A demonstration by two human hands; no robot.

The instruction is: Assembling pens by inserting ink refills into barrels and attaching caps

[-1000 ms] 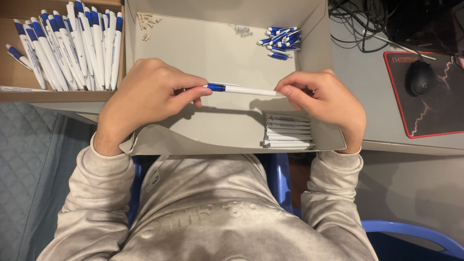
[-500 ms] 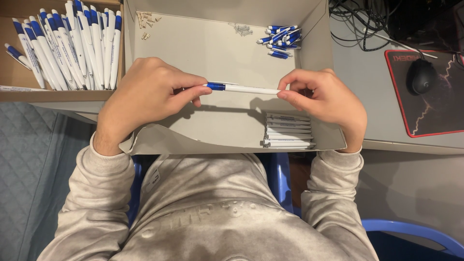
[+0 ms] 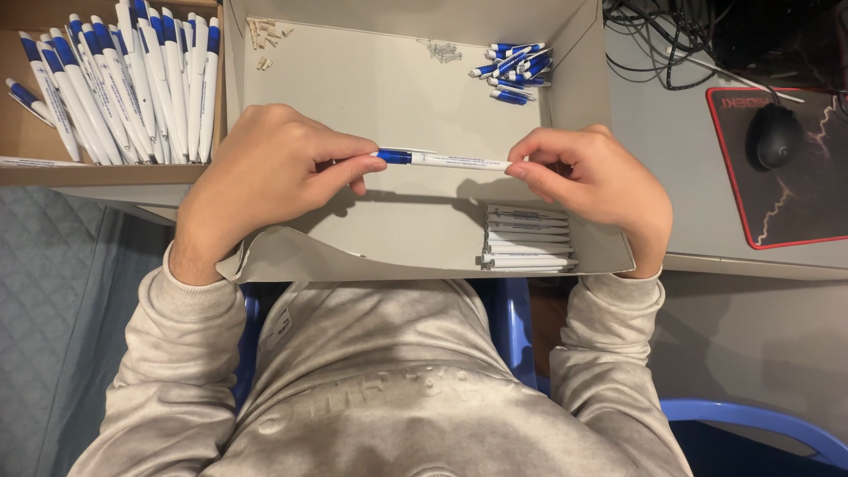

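Observation:
A white pen with a blue end is held level over the open grey cardboard box. My left hand pinches its blue end with thumb and fingers. My right hand pinches the white end. Below the right hand, a stack of white pen barrels lies in the box's near right corner. A small heap of blue pen parts lies at the far right of the box. Tiny springs and small pale pieces lie along the far wall.
A brown box at the left holds several finished white and blue pens. At the right, a black mouse rests on a red-edged pad, with cables behind. A blue chair edge shows below.
My right hand has slid slightly along the pen's white end. Otherwise the hands and pen stay in the same place.

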